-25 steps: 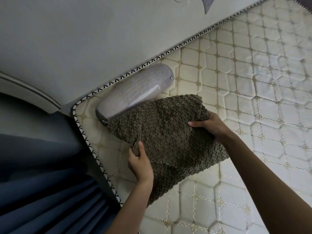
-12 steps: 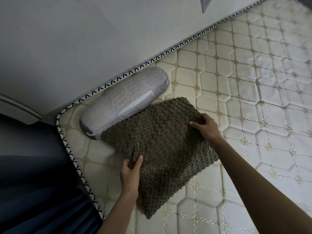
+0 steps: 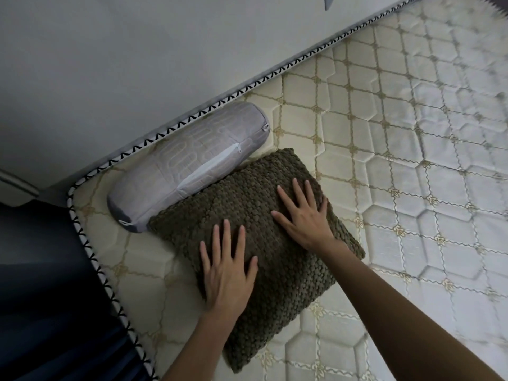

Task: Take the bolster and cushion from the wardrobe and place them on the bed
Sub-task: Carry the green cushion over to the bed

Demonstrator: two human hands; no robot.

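Observation:
A brown knobbly cushion (image 3: 264, 292) lies flat on the quilted cream mattress (image 3: 384, 188) near its corner. Behind it, along the wall-side edge, lies a grey bolster (image 3: 176, 171) with a white zip, touching the cushion's far edge. My left hand (image 3: 226, 268) rests palm down on the cushion's near left part, fingers spread. On the cushion's right part my right hand (image 3: 302, 215) lies flat too, fingers apart. Neither hand grips anything.
A pale wall (image 3: 137, 64) runs along the far side of the bed. Dark blue curtain fabric (image 3: 41, 298) hangs beside the mattress's left edge. The mattress border (image 3: 90, 251) has black-and-white trim. Bare mattress stretches to the right.
Both hands have let go of the cushion's edges and now lie flat on top of it. The cushion has settled flat on the mattress against the bolster.

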